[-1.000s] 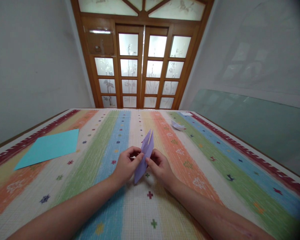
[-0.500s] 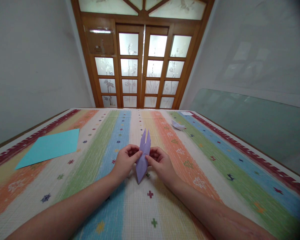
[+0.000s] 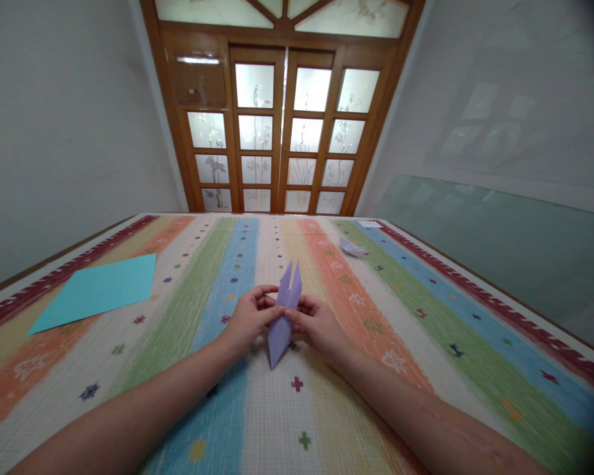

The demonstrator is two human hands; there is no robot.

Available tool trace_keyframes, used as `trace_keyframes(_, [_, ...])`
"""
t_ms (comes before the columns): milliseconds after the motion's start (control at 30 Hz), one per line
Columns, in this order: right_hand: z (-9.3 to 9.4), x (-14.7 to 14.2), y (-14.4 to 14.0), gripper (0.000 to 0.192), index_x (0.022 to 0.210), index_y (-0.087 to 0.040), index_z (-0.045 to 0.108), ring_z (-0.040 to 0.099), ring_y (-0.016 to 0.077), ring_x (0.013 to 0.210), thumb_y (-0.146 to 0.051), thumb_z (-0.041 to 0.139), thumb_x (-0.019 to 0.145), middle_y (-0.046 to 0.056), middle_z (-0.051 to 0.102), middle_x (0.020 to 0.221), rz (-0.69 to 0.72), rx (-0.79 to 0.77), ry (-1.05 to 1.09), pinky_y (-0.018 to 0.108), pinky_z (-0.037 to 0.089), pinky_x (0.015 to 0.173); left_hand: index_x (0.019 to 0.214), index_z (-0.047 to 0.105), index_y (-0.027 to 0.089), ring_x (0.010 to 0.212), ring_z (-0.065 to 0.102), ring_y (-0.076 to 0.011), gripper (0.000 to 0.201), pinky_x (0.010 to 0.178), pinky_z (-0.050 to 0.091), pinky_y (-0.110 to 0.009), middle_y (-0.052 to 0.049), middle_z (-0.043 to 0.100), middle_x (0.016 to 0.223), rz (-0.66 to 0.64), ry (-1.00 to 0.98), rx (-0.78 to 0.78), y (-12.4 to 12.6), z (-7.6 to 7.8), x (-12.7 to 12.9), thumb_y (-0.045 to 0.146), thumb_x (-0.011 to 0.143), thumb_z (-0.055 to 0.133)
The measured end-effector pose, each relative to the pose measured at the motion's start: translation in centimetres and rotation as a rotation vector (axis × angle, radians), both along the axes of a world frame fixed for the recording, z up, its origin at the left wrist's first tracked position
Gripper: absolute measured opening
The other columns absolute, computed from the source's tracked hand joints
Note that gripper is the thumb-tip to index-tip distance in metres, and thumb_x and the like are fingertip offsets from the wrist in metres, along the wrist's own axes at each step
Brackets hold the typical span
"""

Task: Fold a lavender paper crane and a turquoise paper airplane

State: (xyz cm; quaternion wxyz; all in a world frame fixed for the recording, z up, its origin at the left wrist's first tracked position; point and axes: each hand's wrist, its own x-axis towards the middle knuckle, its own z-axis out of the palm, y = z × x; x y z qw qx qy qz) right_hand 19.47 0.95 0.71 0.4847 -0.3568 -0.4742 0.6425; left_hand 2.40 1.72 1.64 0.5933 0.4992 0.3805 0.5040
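Near the middle of the striped mat [image 3: 188, 310], a little toward the near edge, both hands meet around a folded lilac paper model [image 3: 283, 320]; the left hand [image 3: 250, 320] pinches its left edge between thumb and forefinger, fingers curled close; the right hand [image 3: 317, 326] does the same on the right edge, its thumb tip pressed against the paper just beside the left thumb; both grips are narrow and closed on the paper, with the other fingers tucked behind it where they can hardly be seen. The model stands roughly upright and tilted a little, its single lower point down near the mat and two slim points rising at the far end, split by a narrow gap; whether the lower tip touches the mat cannot be told. Both bare forearms run in from the near corners and converge on it.

Far to the left on the mat lies a flat turquoise paper sheet [image 3: 96, 290], well apart from the hands; on the far right part of the mat rests a small white folded paper figure [image 3: 352, 249]; beyond the mat's far edge stands a wooden door with frosted panes [image 3: 282, 138]; along the right wall leans a pale green glass pane [image 3: 499, 244].
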Motion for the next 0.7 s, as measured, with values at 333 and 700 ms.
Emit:
trace_keyframes(333, [0.53,-0.13,-0.22,0.039,0.086,-0.015,0.067,0.062,0.0128,0.059,-0.045,0.085,0.069,0.001,0.067,0.074,-0.015,-0.079,-0.009,0.025,0.048,0.055,0.105,0.052,0.019,0.057,0.063,-0.0137,0.04,0.047,0.052,-0.022,0.0,0.068,0.075,0.078,0.095,0.096,-0.45,0.15,0.26,0.04,0.08,0.074])
trace_keyframes(700, [0.27,-0.17,-0.19,0.042,0.091,-0.016,0.071,0.058,0.0128,0.058,-0.054,0.079,0.074,0.002,0.067,0.074,0.027,-0.018,-0.073,0.025,0.043,0.054,0.115,0.052,0.017,0.065,0.065,-0.0155,0.051,0.051,0.053,-0.023,-0.002,0.068,0.084,0.013,0.074,0.085,-0.37,0.02,0.19,0.038,0.077,0.078])
